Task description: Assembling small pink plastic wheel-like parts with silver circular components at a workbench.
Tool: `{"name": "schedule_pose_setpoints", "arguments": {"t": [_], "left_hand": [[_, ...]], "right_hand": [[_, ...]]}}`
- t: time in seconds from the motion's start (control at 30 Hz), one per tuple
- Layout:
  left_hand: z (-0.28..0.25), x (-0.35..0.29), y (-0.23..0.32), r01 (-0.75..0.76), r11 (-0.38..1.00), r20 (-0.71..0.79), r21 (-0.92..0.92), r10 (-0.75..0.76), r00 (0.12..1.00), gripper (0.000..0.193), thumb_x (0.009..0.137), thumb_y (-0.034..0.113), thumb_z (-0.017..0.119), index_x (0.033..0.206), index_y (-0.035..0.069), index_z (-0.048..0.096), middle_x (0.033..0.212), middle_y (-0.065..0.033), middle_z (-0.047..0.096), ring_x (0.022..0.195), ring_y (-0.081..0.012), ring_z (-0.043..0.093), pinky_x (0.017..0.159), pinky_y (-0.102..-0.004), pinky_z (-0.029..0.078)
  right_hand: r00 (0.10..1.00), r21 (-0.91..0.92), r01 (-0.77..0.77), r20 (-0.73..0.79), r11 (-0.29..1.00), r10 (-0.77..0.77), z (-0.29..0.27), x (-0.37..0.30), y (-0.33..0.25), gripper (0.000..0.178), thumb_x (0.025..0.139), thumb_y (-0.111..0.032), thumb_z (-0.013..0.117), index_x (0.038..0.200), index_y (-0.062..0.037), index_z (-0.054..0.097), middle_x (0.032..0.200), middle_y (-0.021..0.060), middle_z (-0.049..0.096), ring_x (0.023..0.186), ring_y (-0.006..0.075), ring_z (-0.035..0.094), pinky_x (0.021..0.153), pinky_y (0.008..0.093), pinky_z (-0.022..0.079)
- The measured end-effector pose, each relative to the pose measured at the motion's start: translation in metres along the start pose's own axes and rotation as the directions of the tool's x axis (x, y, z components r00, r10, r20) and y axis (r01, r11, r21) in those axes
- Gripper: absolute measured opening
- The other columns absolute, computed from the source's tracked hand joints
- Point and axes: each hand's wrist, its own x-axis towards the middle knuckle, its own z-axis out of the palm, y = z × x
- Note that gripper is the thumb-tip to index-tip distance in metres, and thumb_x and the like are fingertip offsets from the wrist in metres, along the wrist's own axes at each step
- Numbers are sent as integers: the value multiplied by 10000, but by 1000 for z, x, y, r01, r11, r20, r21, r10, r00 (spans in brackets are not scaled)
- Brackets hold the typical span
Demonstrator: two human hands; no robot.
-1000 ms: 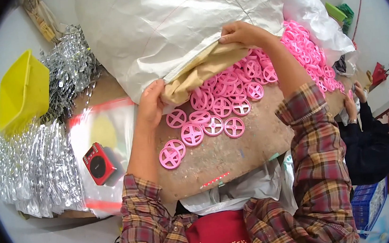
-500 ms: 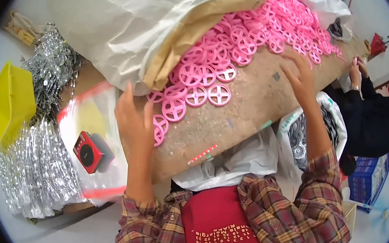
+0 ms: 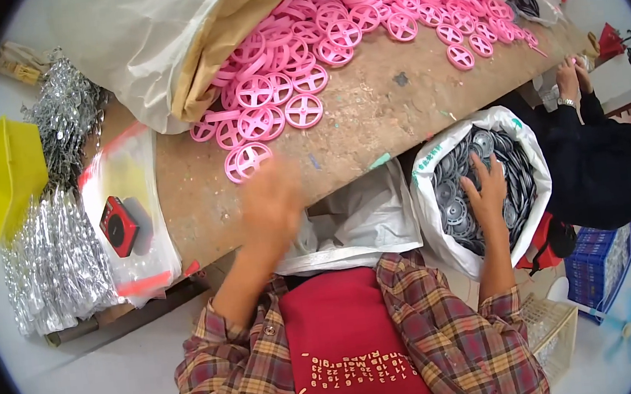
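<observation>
Disc bag [image 3: 428, 208], i.e. the white sack w/ grey discs [image 3: 454, 212] inside, now sits fully in view at the near edge of the desk [image 3: 357, 119]; it serves as ref. for all positions. 1 s ago both hands had the rim of the big sack [image 3: 130, 47]; 0.5 s ago both were off it, R above the desk. Now R hand [image 3: 489, 192] is inside the disc bag's mouth, over the discs: fingers spread, loosely open; can't tell if fingertips touch a disc. L hand [image 3: 274, 201] is well left of the disc bag, above the desk's near edge, motion-blurred, so can't tell how far open or if it has anything.

Disc bag's mouth faces up toward the viewer, approx. round, w/ no clear long axis. Discs at its left show flat faces; those at its right stand more on edge, in curved rows. Big sack, beyond & left of the disc bag, has its mouth aimed rightward; the tan lining [image 3: 235, 21] runs obliquely, lower left to upper right. Pink rings [image 3: 303, 111] spread from that mouth, beyond the disc bag, many lying flat. Red radio [image 3: 119, 226] is far left of the disc bag; co-worker [image 3: 593, 168] just right of it.
</observation>
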Motion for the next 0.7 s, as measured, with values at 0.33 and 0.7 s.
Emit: {"name": "schedule_pose_setpoints", "arguments": {"t": [0.33,0.7], "left_hand": [[141,-119,-45,-72,995,723,71,-2,691,503,751,266,657,1230,132,580,1297,-190,492,1288,-411,354,1042,-511,337],[-6,-64,-5,224,930,636,-292,14,771,368,806,183,650,1167,134,602,1122,-146,603,950,-338,602,833,-425,472]], "right_hand": [[476,401,364,695,841,-538,49,-10,-212,538,809,-253,611,1304,-70,505,1329,229,474,1268,312,429,1031,416,359],[844,764,37,322,645,-430,19,-18,-136,294,826,-201,630,1077,-50,643,1116,191,609,1018,314,591,858,351,466]]}}
